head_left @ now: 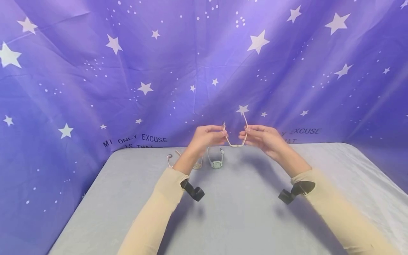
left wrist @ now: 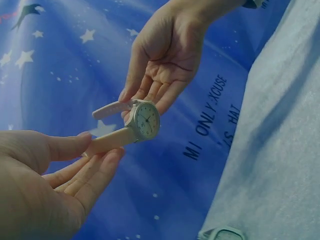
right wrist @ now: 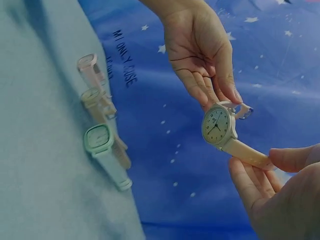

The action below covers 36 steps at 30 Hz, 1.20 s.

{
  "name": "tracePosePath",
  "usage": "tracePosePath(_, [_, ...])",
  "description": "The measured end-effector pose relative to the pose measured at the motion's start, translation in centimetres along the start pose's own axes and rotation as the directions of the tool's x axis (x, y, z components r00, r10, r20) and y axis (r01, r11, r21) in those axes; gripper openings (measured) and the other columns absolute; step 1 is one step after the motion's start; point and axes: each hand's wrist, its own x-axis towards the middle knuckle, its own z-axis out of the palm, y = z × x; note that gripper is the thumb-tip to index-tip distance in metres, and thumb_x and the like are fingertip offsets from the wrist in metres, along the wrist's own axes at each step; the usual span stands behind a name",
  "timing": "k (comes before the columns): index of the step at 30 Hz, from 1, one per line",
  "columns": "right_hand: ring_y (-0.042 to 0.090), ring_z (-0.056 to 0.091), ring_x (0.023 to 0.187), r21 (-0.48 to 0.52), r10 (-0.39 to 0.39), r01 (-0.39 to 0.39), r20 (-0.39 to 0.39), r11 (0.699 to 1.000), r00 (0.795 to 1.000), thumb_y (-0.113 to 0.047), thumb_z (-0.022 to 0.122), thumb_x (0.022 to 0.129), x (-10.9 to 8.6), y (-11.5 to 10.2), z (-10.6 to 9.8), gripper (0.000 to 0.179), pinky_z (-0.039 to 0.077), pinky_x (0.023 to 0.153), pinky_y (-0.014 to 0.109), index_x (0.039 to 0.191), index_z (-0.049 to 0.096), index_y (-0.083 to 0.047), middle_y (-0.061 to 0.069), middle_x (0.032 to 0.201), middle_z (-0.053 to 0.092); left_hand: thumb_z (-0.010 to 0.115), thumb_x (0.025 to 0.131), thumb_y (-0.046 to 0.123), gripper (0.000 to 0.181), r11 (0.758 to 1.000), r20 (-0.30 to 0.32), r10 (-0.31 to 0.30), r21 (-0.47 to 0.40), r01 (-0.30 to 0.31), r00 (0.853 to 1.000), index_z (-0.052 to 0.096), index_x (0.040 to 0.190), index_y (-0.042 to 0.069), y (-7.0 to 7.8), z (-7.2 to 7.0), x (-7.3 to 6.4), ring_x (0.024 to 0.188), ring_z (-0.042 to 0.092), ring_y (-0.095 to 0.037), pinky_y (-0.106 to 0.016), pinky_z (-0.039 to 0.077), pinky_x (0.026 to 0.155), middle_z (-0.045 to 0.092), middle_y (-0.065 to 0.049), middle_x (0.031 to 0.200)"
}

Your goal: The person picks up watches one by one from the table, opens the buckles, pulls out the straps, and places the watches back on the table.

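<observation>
A pale cream wristwatch (head_left: 236, 145) with a round dial (left wrist: 147, 120) hangs in the air above the table's far edge, its strap spread into a U. My left hand (head_left: 208, 136) pinches the buckle half of the strap between thumb and fingers. On the other side, the thumb and fingers of my right hand (head_left: 264, 140) pinch the holed strap half (right wrist: 247, 154), whose end sticks up past them in the head view. Black hands and numerals show on the dial, and both wrist views see it between the two hands.
A green square watch (right wrist: 99, 137) stands on the grey cloth-covered table (head_left: 242, 212) near its far edge. Beside it are a beige watch (right wrist: 91, 97) and a pink watch (right wrist: 87, 61), partly behind my left arm in the head view. A purple star-printed curtain (head_left: 178, 63) hangs behind.
</observation>
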Motion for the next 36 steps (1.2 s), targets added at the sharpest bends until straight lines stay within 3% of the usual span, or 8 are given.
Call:
tracePosePath(8, [0.014,0.075,0.095,-0.001,0.099,-0.099,-0.016,0.995,0.995,-0.003,0.056,0.103,1.2,1.5,-1.1,0.023,0.057,0.1,0.035,0.125,0.052,0.0,0.004,0.097,0.076,0.072,0.093,0.005,0.035,0.993,0.033,-0.109,0.044,0.107,0.994,0.066,0.126,-0.006,-1.3,0.2,1.4,0.1,0.076,-0.031,-0.04,0.061,0.092,0.072,-0.026,0.117])
tracePosePath(16, [0.016,0.074,0.094,0.007,0.16,-0.16,-0.013,0.987,0.987,-0.002,0.055,0.102,2.0,3.2,-1.5,0.028,0.056,0.102,0.037,0.13,0.052,0.004,0.007,0.098,0.075,0.069,0.094,0.003,0.035,0.976,0.049,-0.207,0.073,0.203,0.977,0.064,0.127,-0.007,-2.5,0.1,2.2,0.109,0.073,-0.037,-0.044,0.057,0.1,0.07,-0.029,0.12])
tracePosePath(27, [0.016,0.076,0.088,0.015,0.192,-0.192,-0.021,0.981,0.981,0.003,0.052,0.102,2.5,4.9,-2.2,0.035,0.062,0.091,0.033,0.136,0.046,0.011,0.008,0.092,0.076,0.068,0.093,-0.002,0.027,0.967,0.054,-0.226,0.132,0.218,0.973,0.068,0.119,-0.011,-4.1,0.4,3.2,0.089,0.078,-0.027,-0.043,0.058,0.097,0.071,-0.029,0.114])
tracePosePath(32, [0.016,0.075,0.088,-0.017,0.208,-0.208,-0.021,0.978,0.978,0.002,0.053,0.102,2.5,5.4,-2.3,0.033,0.061,0.092,0.034,0.133,0.05,0.009,0.008,0.094,0.076,0.068,0.093,-0.002,0.026,0.955,0.043,-0.254,0.167,0.244,0.966,0.068,0.116,-0.011,-4.4,0.7,3.4,0.079,0.077,-0.023,-0.038,0.062,0.089,0.072,-0.028,0.112])
tracePosePath(36, [0.016,0.075,0.088,-0.033,0.221,-0.222,-0.031,0.975,0.975,0.002,0.054,0.102,2.7,5.8,-2.3,0.04,0.06,0.093,0.035,0.139,0.045,0.012,0.008,0.095,0.076,0.068,0.093,-0.002,0.025,0.945,0.038,-0.281,0.185,0.27,0.959,0.068,0.116,-0.011,-4.8,1.0,3.6,0.071,0.072,-0.018,-0.034,0.063,0.084,0.073,-0.027,0.11])
